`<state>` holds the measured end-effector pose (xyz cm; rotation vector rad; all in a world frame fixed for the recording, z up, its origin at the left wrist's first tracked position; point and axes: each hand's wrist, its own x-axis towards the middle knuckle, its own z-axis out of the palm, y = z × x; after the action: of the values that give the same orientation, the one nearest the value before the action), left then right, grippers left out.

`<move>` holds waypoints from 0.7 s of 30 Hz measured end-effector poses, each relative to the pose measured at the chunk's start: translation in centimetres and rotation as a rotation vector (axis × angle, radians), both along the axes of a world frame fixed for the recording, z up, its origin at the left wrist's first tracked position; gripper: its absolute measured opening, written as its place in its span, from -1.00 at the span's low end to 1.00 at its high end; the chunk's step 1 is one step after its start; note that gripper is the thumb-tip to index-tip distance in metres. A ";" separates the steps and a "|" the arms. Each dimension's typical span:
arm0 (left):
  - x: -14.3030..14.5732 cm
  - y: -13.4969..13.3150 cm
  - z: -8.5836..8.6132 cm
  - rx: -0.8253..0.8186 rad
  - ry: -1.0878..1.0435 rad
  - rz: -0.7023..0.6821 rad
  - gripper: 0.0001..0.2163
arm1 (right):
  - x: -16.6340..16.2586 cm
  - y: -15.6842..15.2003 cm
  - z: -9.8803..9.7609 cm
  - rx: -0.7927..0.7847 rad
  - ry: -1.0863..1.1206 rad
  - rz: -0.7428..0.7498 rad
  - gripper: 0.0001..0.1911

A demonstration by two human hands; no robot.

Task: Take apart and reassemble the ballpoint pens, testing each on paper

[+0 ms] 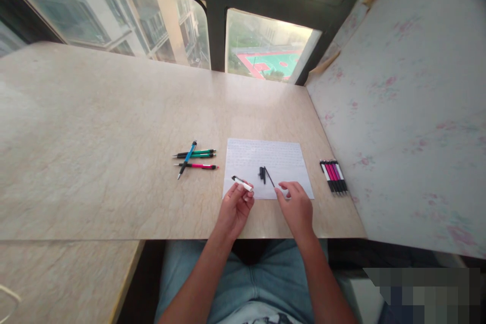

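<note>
In my left hand [237,207] is the white barrel [243,184] of a pen, held between thumb and fingers, with a black clip end pointing up-left. My right hand [296,205] pinches the near end of a thin dark pen refill [269,176] between thumb and forefinger. Just left of the refill, small black pen parts [262,174] lie on a sheet of paper [281,154] covered with lines of writing. Both hands are over the sheet's near edge.
Left of the sheet lie a blue pen [187,160], crossing over green pens [205,154] and a pink pen [201,166]. A row of several white, pink and purple pens [333,176] rests by the flower-patterned wall [402,126]. Windows stand behind the marbled tabletop [94,152].
</note>
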<state>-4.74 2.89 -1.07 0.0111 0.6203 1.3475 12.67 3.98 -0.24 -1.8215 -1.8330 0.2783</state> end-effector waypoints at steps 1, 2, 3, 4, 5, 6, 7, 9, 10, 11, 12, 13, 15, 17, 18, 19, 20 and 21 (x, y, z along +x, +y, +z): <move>0.0 -0.1 -0.1 0.008 0.017 -0.008 -0.76 | 0.2 0.1 -0.4 -0.015 -0.043 -0.015 -0.82; 0.1 -0.2 -0.2 0.016 0.038 -0.017 -0.77 | 0.2 0.2 -0.7 -0.028 -0.077 -0.025 -0.81; 0.2 -0.2 -0.2 0.022 0.060 -0.023 -0.77 | 0.2 0.3 -1.0 -0.039 -0.102 -0.032 -0.81; 0.3 -0.3 -0.2 0.026 0.082 -0.030 -0.77 | 0.1 0.4 -1.2 -0.046 -0.122 -0.037 -0.81; 0.5 -0.4 -0.2 0.028 0.100 -0.037 -0.77 | -0.1 0.6 -1.3 -0.051 -0.136 -0.043 -0.82; 0.5 -0.5 -0.2 0.029 0.114 -0.041 -0.77 | -0.4 0.7 -1.4 -0.052 -0.147 -0.050 -0.83; 0.6 -0.5 -0.2 0.028 0.123 -0.043 -0.77 | -0.6 0.9 -1.5 -0.048 -0.156 -0.056 -0.84; 0.7 -0.5 -0.2 0.024 0.133 -0.040 -0.76 | -1.0 1.1 -1.5 -0.036 -0.173 -0.062 -0.86; 0.7 -0.5 -0.1 0.023 0.138 -0.039 -0.75 | -1.1 1.3 -1.4 -0.033 -0.179 -0.064 -0.86; 0.7 -0.5 -0.1 0.022 0.143 -0.039 -0.75 | -1.1 1.4 -1.4 -0.034 -0.181 -0.064 -0.86; 0.6 -0.5 -0.1 0.022 0.149 -0.040 -0.75 | -1.1 1.5 -1.3 -0.034 -0.178 -0.067 -0.84; 0.6 -0.5 -0.1 0.023 0.157 -0.037 -0.75 | -1.0 1.5 -1.1 -0.033 -0.165 -0.072 -0.83; 0.6 -0.4 -0.1 0.027 0.173 0.007 -0.75 | -0.6 1.4 -0.7 -0.018 -0.098 -0.076 -0.80; 0.5 -0.3 -0.2 0.033 0.182 0.091 -0.75 | -0.1 1.0 -0.2 -0.016 0.044 -0.052 -0.77; 0.5 -0.3 -0.3 0.036 0.186 0.131 -0.75 | 0.1 0.6 0.1 -0.033 0.135 -0.031 -0.77; 0.5 -0.2 -0.3 0.040 0.190 0.158 -0.75 | 0.4 0.1 0.4 -0.061 0.227 -0.007 -0.77; 0.5 -0.2 -0.4 0.043 0.197 0.169 -0.76 | 0.7 -0.5 0.7 -0.094 0.311 0.014 -0.77; 0.6 -0.2 -0.4 0.045 0.208 0.168 -0.76 | 0.9 -1.0 1.1 -0.123 0.379 0.030 -0.77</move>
<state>-4.15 2.74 -1.45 0.1398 0.7793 1.5349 13.60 2.95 0.85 -1.6817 -1.6061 0.7095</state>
